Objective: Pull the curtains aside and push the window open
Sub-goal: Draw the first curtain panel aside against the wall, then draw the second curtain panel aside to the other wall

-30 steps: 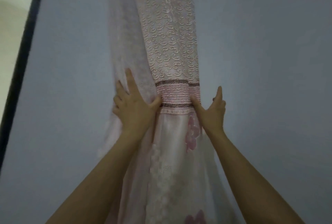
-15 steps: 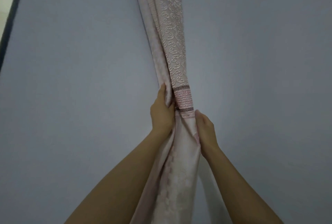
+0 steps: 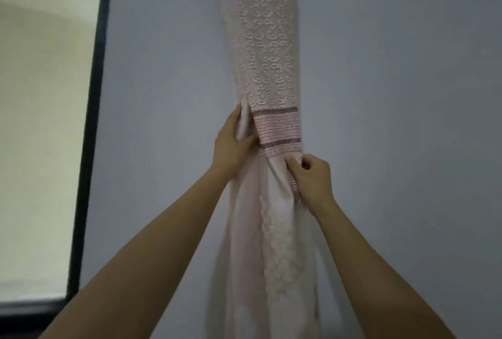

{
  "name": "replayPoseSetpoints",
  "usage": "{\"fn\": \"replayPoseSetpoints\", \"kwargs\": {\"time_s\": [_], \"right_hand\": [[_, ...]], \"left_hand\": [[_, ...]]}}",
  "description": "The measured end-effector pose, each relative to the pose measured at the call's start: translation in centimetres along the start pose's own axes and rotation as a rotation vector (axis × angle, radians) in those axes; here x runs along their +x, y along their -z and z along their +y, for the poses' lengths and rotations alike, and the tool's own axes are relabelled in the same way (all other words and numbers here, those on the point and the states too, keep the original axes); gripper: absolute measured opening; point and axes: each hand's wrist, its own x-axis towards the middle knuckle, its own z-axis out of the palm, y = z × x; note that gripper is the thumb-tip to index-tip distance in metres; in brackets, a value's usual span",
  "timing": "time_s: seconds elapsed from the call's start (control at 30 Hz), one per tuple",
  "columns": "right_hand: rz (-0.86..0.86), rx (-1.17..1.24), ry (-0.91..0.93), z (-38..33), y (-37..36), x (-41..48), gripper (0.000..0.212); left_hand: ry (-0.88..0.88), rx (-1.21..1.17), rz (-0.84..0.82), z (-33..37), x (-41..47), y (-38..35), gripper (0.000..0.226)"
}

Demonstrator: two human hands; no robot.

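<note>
The curtain [image 3: 264, 72] hangs gathered, long axis vertical, against the wall [image 3: 394, 94]. Left hand [image 3: 231, 145] grasps its left edge; right hand [image 3: 312, 178] pinches the right fold. The window [image 3: 40, 121] lies at 9 o'clock, nearer the left hand.

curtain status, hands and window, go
Left hand and right hand both gripping gathered curtain. Window uncovered at left, not yet pushed. Nothing in the way.

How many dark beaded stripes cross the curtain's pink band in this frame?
2. The upper stripe runs along the top of the pink band, the lower stripe near its bottom. Folds of the curtain may hide more.
</note>
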Motion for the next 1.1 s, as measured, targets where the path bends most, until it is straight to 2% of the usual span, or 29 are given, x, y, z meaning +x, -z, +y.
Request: {"fn": "replayPoseSetpoints", "kwargs": {"time_s": [0.07,0.2,0.3,0.37,0.47,0.53,0.63,0.73,0.8,0.9,1.03,1.1], "right_hand": [[0.069,-0.007,0.010,0.0,-1.6,-0.5,0.047],[0.255,-0.107,0.008,-0.7,-4.4,-2.0,0.044],[0.377,-0.171,0.004,-1.4,-5.9,-3.3,0.026],[0.429,-0.219,0.016,-1.7,-6.4,-3.9,0.015],[0.517,-0.289,0.048,-2.1,-6.8,-4.5,0.030],[0.618,-0.327,0.162,-2.5,-7.3,-4.9,0.044],[0.737,-0.448,0.588,-2.9,-8.5,-5.8,0.043],[0.610,-0.589,1.052,-3.4,-10.4,-7.9,0.030],[0.430,-0.623,1.216,-4.0,-12.3,-9.5,0.025],[0.224,-0.641,1.250,-5.2,-16.1,-11.5,0.022],[0.079,-0.618,1.208,-8.3,-22.1,-14.8,0.020],[0.009,-0.587,1.210,-10.2,-25.4,-16.6,0.027]], "left_hand": [[0.013,0.009,0.015,-0.1,-1.0,2.3,0.080],[-0.009,0.196,0.042,-1.2,-4.0,5.1,0.076],[-0.014,0.367,0.048,-2.1,-5.7,6.3,0.062],[-0.001,0.386,0.061,-2.3,-6.5,7.2,0.051],[0.030,0.375,0.076,-2.3,-7.3,8.3,0.045],[0.055,0.391,0.073,-2.4,-7.6,9.0,0.045],[0.080,0.448,0.081,-2.3,-8.4,10.3,0.046],[0.084,0.522,0.099,-2.2,-9.9,13.1,0.050],[0.101,0.620,0.116,-2.5,-11.6,16.3,0.050],[0.161,0.791,0.174,-3.3,-14.6,22.5,0.056],[0.258,0.920,0.334,-3.3,-18.3,31.5,0.048],[0.289,0.984,0.407,-2.7,-19.7,36.1,0.046]]}}
